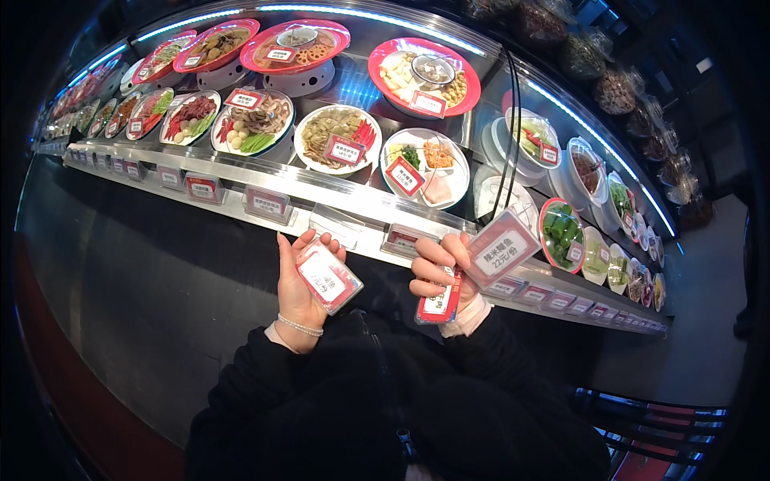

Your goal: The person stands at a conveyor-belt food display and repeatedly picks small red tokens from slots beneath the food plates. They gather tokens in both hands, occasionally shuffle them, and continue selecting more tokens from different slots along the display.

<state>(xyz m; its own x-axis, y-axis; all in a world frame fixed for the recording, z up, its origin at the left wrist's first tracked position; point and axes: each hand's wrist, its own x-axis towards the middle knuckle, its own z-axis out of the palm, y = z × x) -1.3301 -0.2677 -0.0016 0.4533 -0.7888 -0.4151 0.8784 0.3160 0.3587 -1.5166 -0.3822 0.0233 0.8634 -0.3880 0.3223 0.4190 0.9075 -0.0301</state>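
A thick red-and-white price card or stack of cards (330, 278) rests in my left hand (299, 288), against the palm and fingers. My right hand (442, 270) pinches one clear-covered price card (504, 249) between thumb and forefinger. The curled fingers of that hand also hold further red-bordered cards (438, 308) against the palm. Beyond my left fingertips stands a clear plastic sign holder (334, 226) on the shelf ledge, with no card visible in it. Close to my right hand is another holder with a card (402, 239), partly hidden by the fingers.
A lit, tiered display case (355, 198) curves ahead. White plates of food (338, 139) and red-rimmed bowls (424, 78) carry price cards. More card holders (205, 188) line the ledge. Dark cables (513, 132) hang before the case. Wrapped bundles (615, 91) sit at upper right.
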